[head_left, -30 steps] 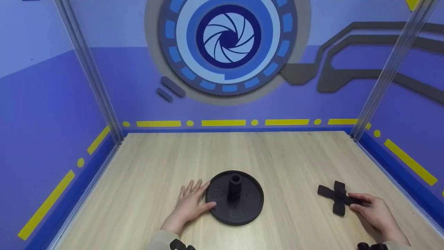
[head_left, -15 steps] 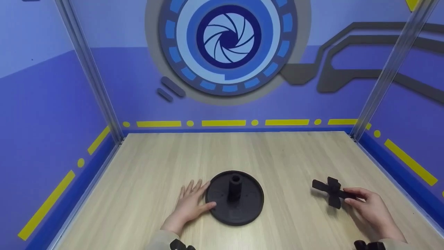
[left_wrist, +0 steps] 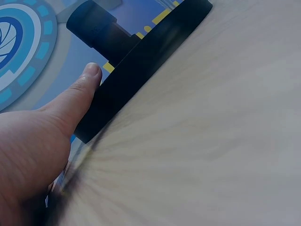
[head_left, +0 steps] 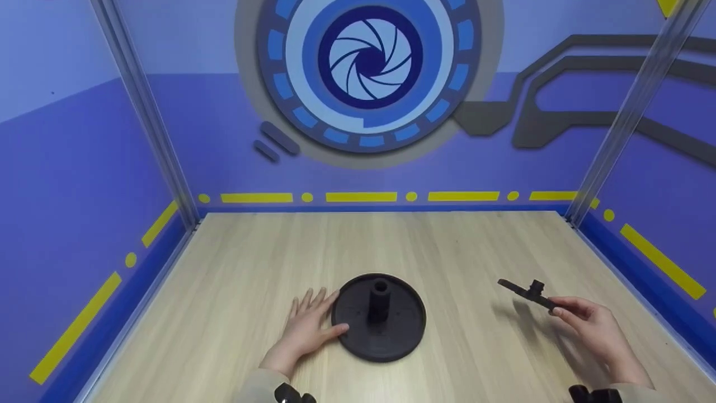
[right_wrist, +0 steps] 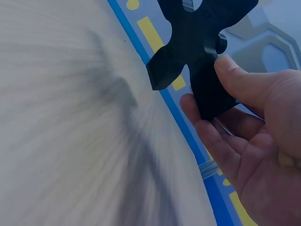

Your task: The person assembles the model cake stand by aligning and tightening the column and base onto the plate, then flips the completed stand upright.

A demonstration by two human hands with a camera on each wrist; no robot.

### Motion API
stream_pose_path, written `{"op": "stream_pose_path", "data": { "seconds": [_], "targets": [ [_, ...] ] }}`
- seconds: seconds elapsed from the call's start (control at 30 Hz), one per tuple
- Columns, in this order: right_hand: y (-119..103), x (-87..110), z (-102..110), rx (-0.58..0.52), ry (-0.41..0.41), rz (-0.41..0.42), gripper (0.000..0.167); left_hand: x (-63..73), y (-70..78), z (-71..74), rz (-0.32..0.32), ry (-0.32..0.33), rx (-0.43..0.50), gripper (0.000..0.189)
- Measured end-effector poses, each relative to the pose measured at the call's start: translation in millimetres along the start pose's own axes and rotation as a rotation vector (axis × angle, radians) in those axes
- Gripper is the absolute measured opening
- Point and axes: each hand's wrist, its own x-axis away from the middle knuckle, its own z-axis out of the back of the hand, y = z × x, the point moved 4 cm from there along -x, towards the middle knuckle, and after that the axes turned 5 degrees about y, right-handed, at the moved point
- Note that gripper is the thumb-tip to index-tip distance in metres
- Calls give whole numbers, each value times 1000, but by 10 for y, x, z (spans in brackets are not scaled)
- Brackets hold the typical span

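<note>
A black round base (head_left: 400, 330) with a raised rim lies flat on the table, and a hollow upright post (head_left: 379, 302) stands at its middle. My left hand (head_left: 305, 334) rests at the base's left side, fingers spread and straight, thumb on the rim; in the left wrist view the thumb (left_wrist: 87, 89) lies against the rim's edge. Off to the right, my right hand (head_left: 596, 330) pinches one arm of a black cross-shaped piece (head_left: 528, 294) between thumb and fingers. The piece is held above the table, tilted nearly edge-on, its short central stub (head_left: 536, 287) pointing up. Its four-way outline shows in the right wrist view.
The pale wooden table (head_left: 447, 252) is enclosed by blue printed panels (head_left: 212, 140) at the back and both sides. Metal posts (head_left: 148, 112) rise at the rear corners. Shadows of the right hand and its piece fall on the tabletop.
My right hand has lifted the cross-shaped piece off the table, moved it slightly left and tilted it from flat to nearly edge-on. The left hand and the round base have stayed put.
</note>
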Motion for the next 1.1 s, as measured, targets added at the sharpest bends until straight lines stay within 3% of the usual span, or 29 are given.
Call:
{"op": "stream_pose_path", "data": {
  "seconds": [0.23, 0.53, 0.87, 1.1],
  "targets": [
    [-50, -11, -9, -98, -17, -18, 40, -2, 1, 3, -3, -3, -4, 87],
    [-161, -18, -61, -134, -15, -48, 43, -3, -1, 7, -1, 0, 1, 87],
    [-268, -33, -183, -293, 69, 32, 34, 2, -12, -2, 11, -10, 27, 88],
    [-346, -28, -238, -484, 10, 27, 31, -6, -6, 6, -4, 1, 27, 88]
  ]
}}
